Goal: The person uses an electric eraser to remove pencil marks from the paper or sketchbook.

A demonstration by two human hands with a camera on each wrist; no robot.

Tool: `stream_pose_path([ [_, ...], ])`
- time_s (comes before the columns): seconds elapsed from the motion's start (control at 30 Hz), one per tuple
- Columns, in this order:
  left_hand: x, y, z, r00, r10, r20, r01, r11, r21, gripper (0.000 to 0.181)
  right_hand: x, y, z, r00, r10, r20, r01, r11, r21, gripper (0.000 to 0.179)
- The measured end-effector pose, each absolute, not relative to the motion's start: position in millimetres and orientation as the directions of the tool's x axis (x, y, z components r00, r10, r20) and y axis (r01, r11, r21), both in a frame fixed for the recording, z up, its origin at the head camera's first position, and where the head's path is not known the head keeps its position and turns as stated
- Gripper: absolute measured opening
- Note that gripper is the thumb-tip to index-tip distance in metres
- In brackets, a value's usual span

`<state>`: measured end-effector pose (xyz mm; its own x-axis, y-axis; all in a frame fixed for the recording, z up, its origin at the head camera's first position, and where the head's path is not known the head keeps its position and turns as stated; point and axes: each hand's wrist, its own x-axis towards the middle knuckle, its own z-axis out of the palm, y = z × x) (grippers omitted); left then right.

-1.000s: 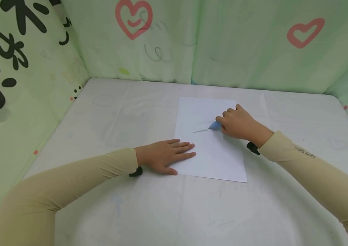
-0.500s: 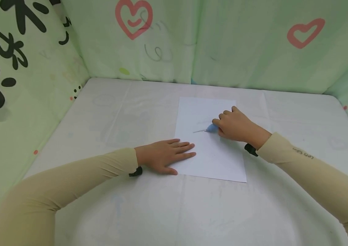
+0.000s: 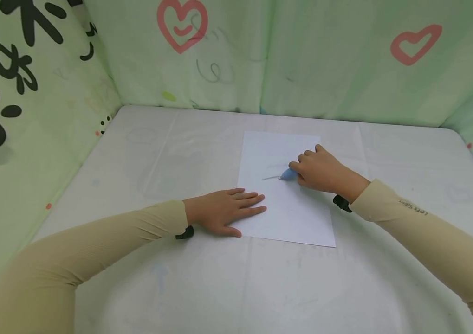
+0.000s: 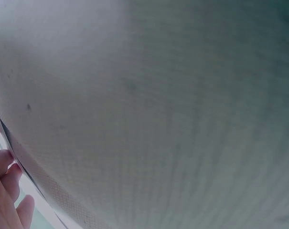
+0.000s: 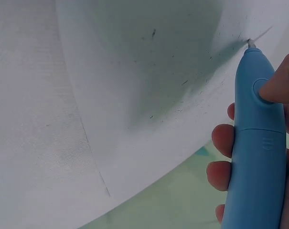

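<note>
A white sheet of paper [image 3: 303, 218] lies on the table. My left hand [image 3: 223, 212] rests flat on its left edge with the fingers spread; a few of its fingers [image 4: 8, 179] show at the left edge of the left wrist view. My right hand [image 3: 320, 169] grips a blue electric eraser [image 5: 259, 152], fingers wrapped round the barrel and thumb on its round button [image 5: 263, 90]. The eraser's tip touches or hovers just over the paper at the right end of a short grey pencil line [image 3: 270, 177]. Small dark crumbs [image 5: 185, 82] are scattered on the sheet.
A white cloth covers the table [image 3: 169, 287]. Pale green curtains [image 3: 324, 60] with hearts and black lettering stand at the back and along both sides. Dark wrist straps [image 3: 342, 203] show under the sleeves.
My right hand has shifted slightly left and toward me with the electric eraser, its tip moving along the pencil line, and has since stayed nearly still. The left hand has not moved.
</note>
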<state>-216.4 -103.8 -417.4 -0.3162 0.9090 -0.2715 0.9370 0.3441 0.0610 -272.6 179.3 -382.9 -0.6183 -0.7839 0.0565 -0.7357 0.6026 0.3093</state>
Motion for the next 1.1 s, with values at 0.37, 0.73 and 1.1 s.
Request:
stream_pose_path([
  [0.37,-216.5,-104.2,-416.0,-0.309,0.914,-0.263,0.938,0.338,0.073,0.074,-272.7,178.1,-383.2,-0.619,-0.783,0.063,-0.734,0.605,0.308,0.01],
  [0.73,-215.2,-104.6,-414.7,-0.301,0.917,-0.262,0.938,0.335,0.094,0.074,-269.4,174.2,-380.7,-0.652,-0.758,0.023,-0.714,0.624,0.318,0.014],
  [1.1,-212.3,-106.5,-412.9,-0.297,0.918,-0.262,0.938,0.333,0.1,0.075,-267.5,172.4,-378.9,-0.643,-0.766,0.005,-0.728,0.613,0.308,0.015],
])
